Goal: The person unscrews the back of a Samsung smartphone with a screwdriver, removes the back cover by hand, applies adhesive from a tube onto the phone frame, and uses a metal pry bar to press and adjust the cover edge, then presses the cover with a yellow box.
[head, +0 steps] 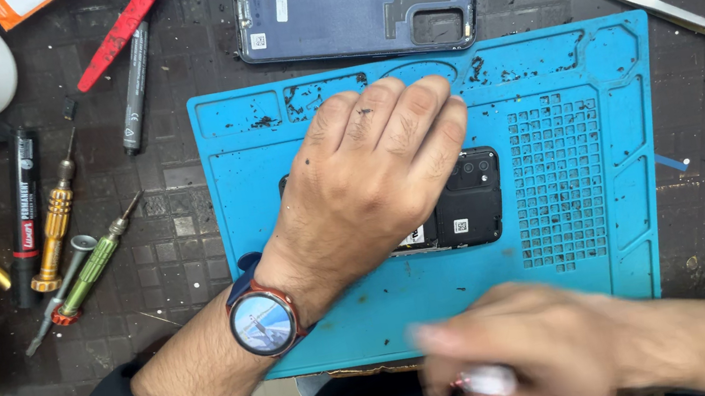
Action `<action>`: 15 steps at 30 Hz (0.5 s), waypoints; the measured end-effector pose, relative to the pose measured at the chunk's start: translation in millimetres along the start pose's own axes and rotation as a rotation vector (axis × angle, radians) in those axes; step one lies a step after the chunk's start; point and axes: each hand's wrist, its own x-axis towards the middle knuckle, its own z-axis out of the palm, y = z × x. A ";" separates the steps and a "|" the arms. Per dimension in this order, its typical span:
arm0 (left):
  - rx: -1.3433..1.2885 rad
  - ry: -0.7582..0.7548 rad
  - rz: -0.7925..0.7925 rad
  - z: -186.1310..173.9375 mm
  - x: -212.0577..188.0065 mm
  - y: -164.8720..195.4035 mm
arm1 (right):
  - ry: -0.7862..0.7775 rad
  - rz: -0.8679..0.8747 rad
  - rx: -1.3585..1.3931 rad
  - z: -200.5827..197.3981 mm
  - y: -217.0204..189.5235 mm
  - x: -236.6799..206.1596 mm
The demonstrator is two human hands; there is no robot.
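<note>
We pressed our left hand (376,166), fingers flat and unclenched, on the opened phone (465,204) lying on the blue mat (445,306). Our blurred right hand (528,354) gripped a small white object (487,382) near the mat's front edge.

A dark, scuffed gridded work surface (190,242) fills the view; evenly lit, perhaps from overhead.
</note>
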 end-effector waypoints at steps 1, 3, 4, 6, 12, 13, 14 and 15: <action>-0.010 -0.002 0.004 -1.2 0.0 -1.6 | 0.037 -0.129 -0.112 -12.3 -1.9 -8.8; -0.050 -0.005 0.016 -4.1 0.3 -3.9 | 0.276 0.037 -0.051 -28.9 -11.0 -31.0; -0.080 -0.010 0.021 -5.2 1.3 -3.5 | 0.394 0.124 -0.023 -36.1 -12.4 -40.7; -0.146 -0.029 0.025 -8.7 3.5 -1.7 | 0.584 0.186 -0.080 -45.7 -8.7 -54.4; -0.419 -0.213 0.112 -20.3 11.4 -1.9 | 0.677 0.006 -0.653 -69.8 21.1 -41.8; -0.426 -0.235 0.117 -20.1 12.7 -2.0 | 0.674 -0.040 -0.644 -71.0 22.1 -35.7; -0.431 -0.237 0.120 -19.6 14.0 -1.5 | 0.667 -0.086 -0.628 -72.3 21.1 -31.0; -0.432 -0.241 0.120 -20.3 13.5 -2.9 | 0.667 -0.080 -0.624 -71.8 20.6 -25.3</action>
